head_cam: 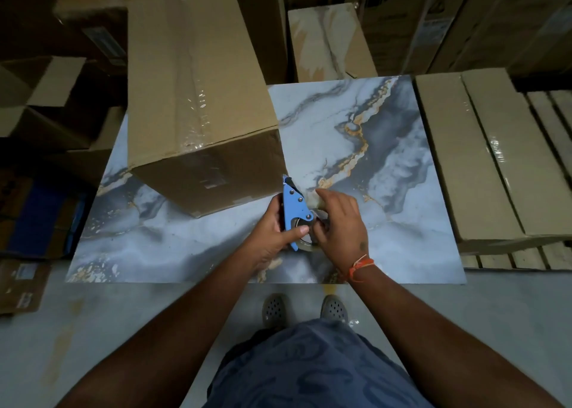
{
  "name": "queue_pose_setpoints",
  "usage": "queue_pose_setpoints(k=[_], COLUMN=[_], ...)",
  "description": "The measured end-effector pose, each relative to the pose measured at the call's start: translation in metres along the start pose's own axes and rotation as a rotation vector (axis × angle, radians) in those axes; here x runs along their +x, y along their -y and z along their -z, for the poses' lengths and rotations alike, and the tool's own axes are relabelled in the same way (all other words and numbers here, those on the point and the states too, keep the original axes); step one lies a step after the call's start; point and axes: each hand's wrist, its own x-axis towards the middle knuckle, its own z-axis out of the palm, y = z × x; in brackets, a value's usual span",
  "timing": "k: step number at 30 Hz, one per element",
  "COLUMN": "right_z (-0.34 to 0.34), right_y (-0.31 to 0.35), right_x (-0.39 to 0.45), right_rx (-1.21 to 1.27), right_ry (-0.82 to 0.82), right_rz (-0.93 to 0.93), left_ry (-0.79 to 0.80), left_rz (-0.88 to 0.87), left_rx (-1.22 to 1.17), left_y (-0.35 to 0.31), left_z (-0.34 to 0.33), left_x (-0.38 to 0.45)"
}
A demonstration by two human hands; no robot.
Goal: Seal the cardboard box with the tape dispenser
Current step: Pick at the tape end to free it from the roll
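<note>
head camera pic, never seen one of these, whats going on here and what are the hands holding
This single picture comes from a camera worn on a person's head, looking down, so you see their own arms, legs and shoes. There is no robot, only two bare hands. In front of them is a marbled blue-grey table with a large cardboard box on it; shiny clear tape runs along the box top. The left hand has its grip closed around a blue tape dispenser, held just in front of the box's near corner. The right hand, with an orange wristband, is fingering the tape roll on the dispenser. More cardboard boxes are stacked all around.
</note>
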Motion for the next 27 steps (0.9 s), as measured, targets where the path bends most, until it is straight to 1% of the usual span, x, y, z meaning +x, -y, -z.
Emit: queue_pose_setpoints(k=[3, 8, 10, 12, 14, 18, 20, 22, 25, 27], right_z=[0.007, 0.019, 0.025, 0.034, 0.044, 0.068, 0.074, 0.076, 0.075, 0.074], right_y=[-0.009, -0.018, -0.021, -0.025, -0.029, -0.030, -0.028, -0.025, -0.021, -0.019], right_x=[0.002, 0.004, 0.006, 0.010, 0.015, 0.027, 0.034, 0.039, 0.041, 0.039], right_rx=[-0.009, -0.012, -0.006, 0.019, 0.148, 0.522, 0.601, 0.614, 0.647, 0.623], right_ry=[-0.028, -0.066, -0.046, 0.029, 0.132, 0.295, 0.336, 0.325, 0.260, 0.225], right_rz=[-0.002, 0.008, 0.018, 0.046, 0.038, -0.149, -0.150, -0.129, -0.122, -0.093], left_ry=[0.000, -0.068, -0.070, -0.054, -0.036, -0.005, 0.015, 0.031, 0.036, 0.025], left_rz=[0.012, -0.030, -0.063, -0.089, -0.094, -0.085, -0.083, -0.086, -0.117, -0.137], left_rx=[-0.012, -0.051, -0.030, 0.027, 0.092, 0.172, 0.207, 0.247, 0.339, 0.384], left_y=[-0.006, -0.010, -0.012, -0.012, -0.014, -0.017, -0.017, -0.018, -0.018, -0.016], left_z=[-0.010, -0.029, -0.031, -0.028, -0.023, -0.015, -0.013, -0.014, -0.017, -0.017], left_x=[0.006, 0.014, 0.015, 0.015, 0.014, 0.011, 0.010, 0.008, 0.006, 0.005])
